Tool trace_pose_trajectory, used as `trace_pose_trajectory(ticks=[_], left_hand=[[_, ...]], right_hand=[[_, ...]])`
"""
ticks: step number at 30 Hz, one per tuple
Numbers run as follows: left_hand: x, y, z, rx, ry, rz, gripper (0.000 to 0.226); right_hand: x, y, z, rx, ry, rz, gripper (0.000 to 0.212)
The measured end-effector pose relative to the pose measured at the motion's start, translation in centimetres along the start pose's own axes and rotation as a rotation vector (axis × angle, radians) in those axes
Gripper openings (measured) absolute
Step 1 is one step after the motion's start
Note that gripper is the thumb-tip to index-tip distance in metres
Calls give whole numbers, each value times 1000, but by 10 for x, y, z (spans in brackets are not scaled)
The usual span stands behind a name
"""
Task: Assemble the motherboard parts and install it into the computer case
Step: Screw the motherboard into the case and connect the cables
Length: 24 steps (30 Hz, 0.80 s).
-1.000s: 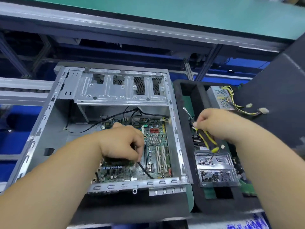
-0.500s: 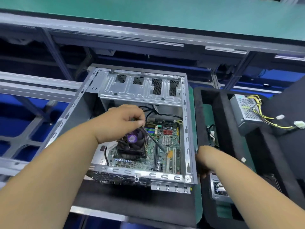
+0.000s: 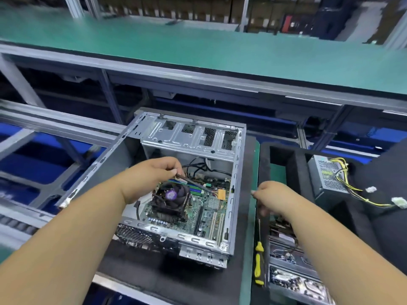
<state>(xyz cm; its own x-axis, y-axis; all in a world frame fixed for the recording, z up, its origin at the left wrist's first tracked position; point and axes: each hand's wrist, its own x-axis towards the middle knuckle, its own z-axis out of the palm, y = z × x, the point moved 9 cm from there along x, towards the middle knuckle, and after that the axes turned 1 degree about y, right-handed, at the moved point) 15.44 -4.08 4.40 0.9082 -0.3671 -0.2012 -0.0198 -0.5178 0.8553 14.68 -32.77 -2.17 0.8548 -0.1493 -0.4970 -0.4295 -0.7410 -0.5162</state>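
Observation:
An open metal computer case (image 3: 191, 139) lies on a black mat, with the green motherboard (image 3: 214, 216) inside it. A black CPU cooler (image 3: 171, 200) with a purple hub sits on the board. My left hand (image 3: 152, 178) reaches into the case and pinches a thin black cable (image 3: 196, 182) that runs to an orange connector (image 3: 221, 193). My right hand (image 3: 272, 198) hovers just right of the case wall with its fingers curled; nothing shows plainly between them. A yellow-and-black screwdriver (image 3: 259, 263) lies between the case and the foam tray.
A black foam tray (image 3: 276, 154) on the right holds a grey power supply (image 3: 329, 178) with yellow wires, and metal brackets (image 3: 290, 274) near its front. A green conveyor (image 3: 198, 47) runs across the back. Blue bins lie under the frame at left.
My right hand has put down the screwdriver and risen towards the case wall. My left hand has lifted off the board and pinches the black cable. The view has tilted up.

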Motion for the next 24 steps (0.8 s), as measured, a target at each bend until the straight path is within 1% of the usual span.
trace_pose_trajectory(ticks=[2, 4, 6, 8, 9, 10, 11, 14, 16, 19, 20, 22, 23, 24], left_hand=[[2, 2, 2, -29, -8, 12, 17], [4, 3, 1, -44, -14, 17, 15], [9, 2, 0, -66, -19, 20, 15], [13, -1, -3, -141, -26, 21, 14], [15, -4, -5, -185, -28, 20, 14], [17, -7, -8, -222, -24, 21, 15], [19, -12, -13, -242, -17, 23, 14], [27, -28, -27, -256, -8, 16, 22], [28, -38, -37, -310, -3, -12, 24], [25, -38, -58, -312, 31, -8, 26], [24, -32, -64, -278, 22, 25, 27], [21, -15, -69, -202, -65, 101, 35], [19, -8, -69, -154, -109, 142, 34], [18, -1, -69, -119, -142, 183, 28]], right_hand=[[-7, -17, -13, 103, 120, -127, 16], [-21, -44, -25, 261, 212, -300, 10], [-41, -76, -24, 391, 176, -485, 3], [-62, -104, -17, 420, 111, -657, 23], [-71, -116, -13, 404, 81, -709, 31], [-75, -125, -8, 382, 58, -739, 35], [-77, -131, -4, 364, 59, -746, 34], [-75, -145, 5, 331, 158, -714, 24], [-73, -157, 16, 337, 167, -687, 22], [-74, -178, 33, 387, 194, -667, 31], [-75, -185, 37, 394, 215, -662, 36], [-79, -203, 44, 366, 272, -685, 43], [-82, -212, 46, 340, 307, -711, 45], [-86, -220, 48, 315, 343, -736, 48]])
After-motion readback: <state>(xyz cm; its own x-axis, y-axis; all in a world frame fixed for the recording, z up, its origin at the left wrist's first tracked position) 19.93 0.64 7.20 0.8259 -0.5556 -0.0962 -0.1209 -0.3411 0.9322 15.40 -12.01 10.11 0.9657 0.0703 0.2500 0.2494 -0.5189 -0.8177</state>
